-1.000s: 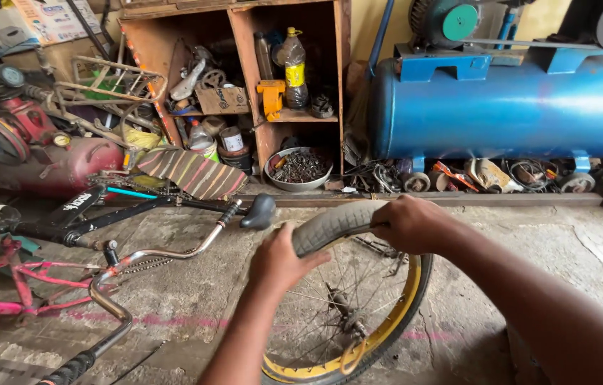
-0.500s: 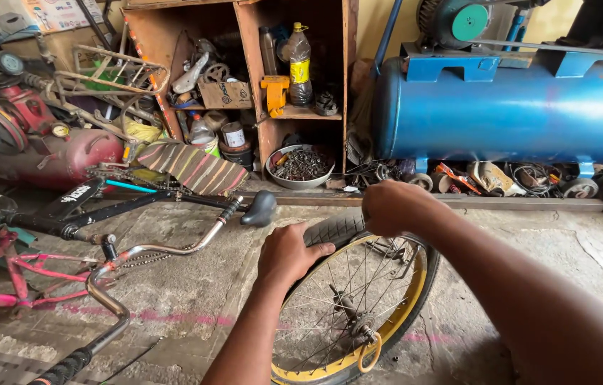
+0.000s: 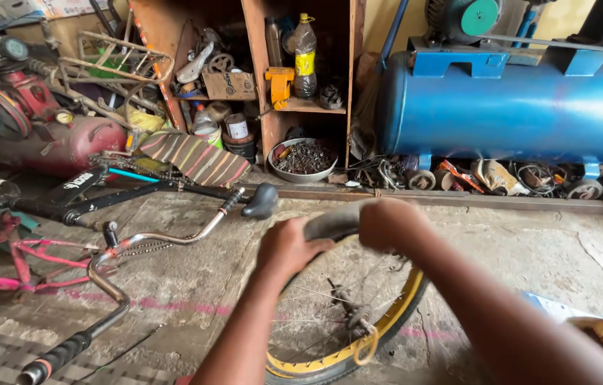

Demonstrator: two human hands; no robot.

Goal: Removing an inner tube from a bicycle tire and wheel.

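Your left hand (image 3: 289, 249) & right hand (image 3: 387, 222) both clamp the black tyre (image 3: 326, 224) atop the yellow-rimmed wheel (image 3: 394, 314), upright on concrete floor (image 3: 529, 242), w/ chrome handlebar (image 3: 152, 239) nearby.

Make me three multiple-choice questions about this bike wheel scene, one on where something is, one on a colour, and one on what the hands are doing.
1. Where does the metal bowl of small parts sit?
A. on the floor at the foot of the wooden shelf
B. on top of the blue tank
C. on the bicycle saddle

2. What colour is the wheel rim?
A. red
B. yellow
C. white

3. What are the hands doing?
A. both resting on the handlebar
B. one holding a bottle
C. both on the tyre at the top of the wheel

Answers:
1 A: the bowl stands low by the wooden shelf.
2 B: yellow shows inside the tyre.
3 C: left hand and right hand grip it.
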